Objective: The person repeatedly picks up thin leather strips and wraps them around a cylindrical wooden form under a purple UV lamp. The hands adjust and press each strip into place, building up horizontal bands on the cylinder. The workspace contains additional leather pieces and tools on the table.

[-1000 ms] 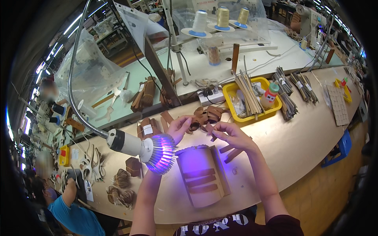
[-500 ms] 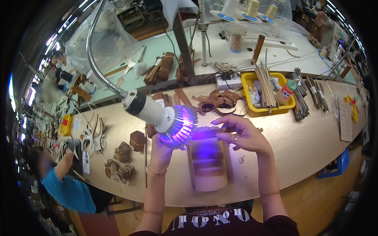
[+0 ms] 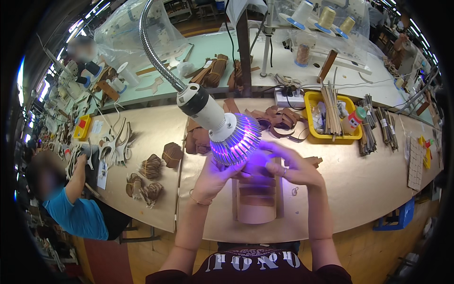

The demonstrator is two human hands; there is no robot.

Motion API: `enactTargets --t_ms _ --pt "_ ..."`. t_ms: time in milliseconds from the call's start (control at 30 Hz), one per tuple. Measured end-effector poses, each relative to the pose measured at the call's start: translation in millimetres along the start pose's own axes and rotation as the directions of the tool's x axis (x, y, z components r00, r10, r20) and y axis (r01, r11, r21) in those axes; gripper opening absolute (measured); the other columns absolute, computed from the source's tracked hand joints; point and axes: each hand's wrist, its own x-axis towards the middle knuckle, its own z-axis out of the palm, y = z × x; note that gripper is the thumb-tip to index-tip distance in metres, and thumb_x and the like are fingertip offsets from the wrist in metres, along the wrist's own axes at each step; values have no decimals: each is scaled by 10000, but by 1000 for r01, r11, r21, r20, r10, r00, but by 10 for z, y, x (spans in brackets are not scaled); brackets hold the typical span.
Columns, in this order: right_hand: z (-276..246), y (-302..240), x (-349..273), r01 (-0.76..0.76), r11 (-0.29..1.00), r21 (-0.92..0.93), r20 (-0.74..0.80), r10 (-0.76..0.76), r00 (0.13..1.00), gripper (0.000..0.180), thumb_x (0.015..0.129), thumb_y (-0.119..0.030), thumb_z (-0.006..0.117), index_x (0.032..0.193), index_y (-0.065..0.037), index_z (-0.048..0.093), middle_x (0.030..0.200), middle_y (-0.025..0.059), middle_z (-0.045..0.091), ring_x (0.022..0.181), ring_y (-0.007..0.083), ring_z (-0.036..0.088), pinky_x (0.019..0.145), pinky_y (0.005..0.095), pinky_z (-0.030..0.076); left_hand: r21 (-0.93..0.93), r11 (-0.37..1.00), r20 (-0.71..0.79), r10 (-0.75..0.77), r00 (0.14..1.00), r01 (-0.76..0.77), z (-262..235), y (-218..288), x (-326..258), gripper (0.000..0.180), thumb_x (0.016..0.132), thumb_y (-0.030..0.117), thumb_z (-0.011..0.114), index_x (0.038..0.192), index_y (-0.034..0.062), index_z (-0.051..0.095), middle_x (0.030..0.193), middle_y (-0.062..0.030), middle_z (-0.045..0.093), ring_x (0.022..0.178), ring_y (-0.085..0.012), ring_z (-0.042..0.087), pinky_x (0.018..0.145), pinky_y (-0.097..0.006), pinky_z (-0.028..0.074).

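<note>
A gooseneck lamp (image 3: 234, 137) with a glowing purple head hangs over the curved tan workbench (image 3: 359, 189). Both my hands meet just beneath it. My left hand (image 3: 215, 180) reaches up under the lamp's rim, and my right hand (image 3: 291, 166) comes in from the right with its fingers spread. Between them they pinch a small brown leather piece (image 3: 247, 175), lit purple and partly hidden by the lamp. Below my hands a brown rounded form (image 3: 255, 206) with crosswise strips lies flat on the bench.
Loose leather straps (image 3: 279, 118) lie behind the lamp. A yellow tray (image 3: 309, 102) holds sticks and a bottle. Bundles of brown pieces (image 3: 171, 154) sit to the left. A person in a blue shirt (image 3: 75, 215) works at far left. A blue bin (image 3: 397, 218) hangs off the bench's right edge.
My hands came back from the strap pile toward me and now meet under the lamp above the brown form. The view tilted down, bringing the lamp to the centre.
</note>
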Motion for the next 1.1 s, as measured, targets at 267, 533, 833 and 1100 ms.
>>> enactTargets --t_ms 267,533,833,1100 --pt "-16 43 -1 -182 974 135 -145 201 969 185 871 -163 689 980 -14 688 821 -5 655 765 78 581 724 241 463 282 940 -101 231 968 -195 -145 -71 72 85 850 -50 607 921 -33 650 804 -72 688 722 -138 677 643 -269 578" --pt "33 -231 32 -86 967 239 -310 160 937 220 871 -35 644 1080 20 605 906 58 656 813 116 652 692 228 533 267 921 -210 345 915 -285 -201 -102 66 56 847 -26 614 879 -20 660 777 -75 693 657 -115 669 585 -246 565" --pt "22 -417 62 -60 963 262 -309 142 940 240 865 16 626 1093 24 552 913 105 658 829 148 669 772 256 542 8 982 -198 187 962 -189 -215 -19 4 91 911 80 614 908 -8 632 809 -78 692 676 -136 675 628 -270 573" --pt "-23 -375 10 -88 971 224 -332 161 929 290 854 -81 652 1118 -46 537 884 56 679 815 110 681 473 200 538 -31 991 -113 128 985 -132 -235 -91 -49 172 944 104 563 1041 -14 641 920 -91 697 777 -155 691 710 -286 588"
